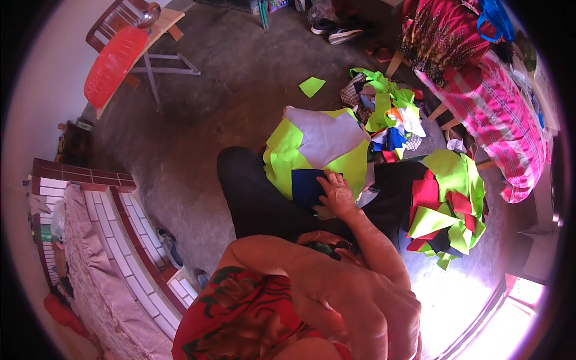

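On my lap lies a patchwork cloth (330,144) with a pale grey middle, lime-green pieces round it and a navy patch (307,186) at its near edge. My right hand (337,193) rests on that patch, fingers spread and lying flat on the fabric. My left arm crosses in front of my body, and my left hand (354,315) is close to the camera, over my right upper arm. Its fingertips run toward the lower edge, and whether it holds anything is hidden. By my right knee sits a heap of lime, red and dark cloth pieces (450,210).
Another scrap pile (390,114) lies ahead to the right, and a single lime scrap (312,87) is on the floor. A pink checked cloth (492,120) drapes over furniture at right. A red plastic basket (117,66) stands on a table at far left; a brick-edged ledge (126,240) is nearer.
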Motion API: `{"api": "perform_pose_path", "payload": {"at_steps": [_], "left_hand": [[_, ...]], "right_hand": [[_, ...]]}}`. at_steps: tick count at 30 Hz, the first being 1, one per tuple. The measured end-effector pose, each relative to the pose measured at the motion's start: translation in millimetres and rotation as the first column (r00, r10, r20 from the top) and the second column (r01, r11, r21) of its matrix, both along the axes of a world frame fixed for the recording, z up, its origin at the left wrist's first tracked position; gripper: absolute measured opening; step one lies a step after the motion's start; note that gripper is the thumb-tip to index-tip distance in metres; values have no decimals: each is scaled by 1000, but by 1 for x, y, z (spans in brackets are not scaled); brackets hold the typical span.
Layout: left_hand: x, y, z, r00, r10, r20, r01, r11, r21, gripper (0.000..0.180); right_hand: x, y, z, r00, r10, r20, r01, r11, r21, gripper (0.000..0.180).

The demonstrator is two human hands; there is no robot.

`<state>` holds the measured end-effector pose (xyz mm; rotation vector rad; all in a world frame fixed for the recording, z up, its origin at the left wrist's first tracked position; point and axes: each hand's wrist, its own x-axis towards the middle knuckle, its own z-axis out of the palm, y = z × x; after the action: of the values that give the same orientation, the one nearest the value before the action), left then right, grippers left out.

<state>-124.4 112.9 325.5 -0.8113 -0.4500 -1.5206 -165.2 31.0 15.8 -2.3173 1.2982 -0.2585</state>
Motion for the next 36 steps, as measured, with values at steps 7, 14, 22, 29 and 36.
{"api": "perform_pose_path", "payload": {"at_steps": [7, 14, 22, 29, 36], "left_hand": [[19, -15, -13, 977, -37, 211, 73, 984, -163, 39], [24, -19, -20, 969, -29, 246, 86, 971, -224, 41], [26, -21, -24, 959, -5, 284, 86, 959, -272, 43], [25, -22, -29, 957, 15, 291, 81, 946, -315, 45], [26, -20, -35, 947, 106, 304, 17, 927, -376, 48]], "right_hand": [[-2, 0, 1, 999, -3, 36, 4, 1000, -25, 61], [-3, -1, -5, 1000, -5, 10, 6, 1000, -24, 60], [-2, 1, 0, 1000, 2, -10, -2, 999, -52, 60], [-2, -2, -2, 1000, 0, -23, -1, 1000, -9, 59], [-1, 0, 6, 1000, -2, -24, 2, 1000, -9, 59]]}}
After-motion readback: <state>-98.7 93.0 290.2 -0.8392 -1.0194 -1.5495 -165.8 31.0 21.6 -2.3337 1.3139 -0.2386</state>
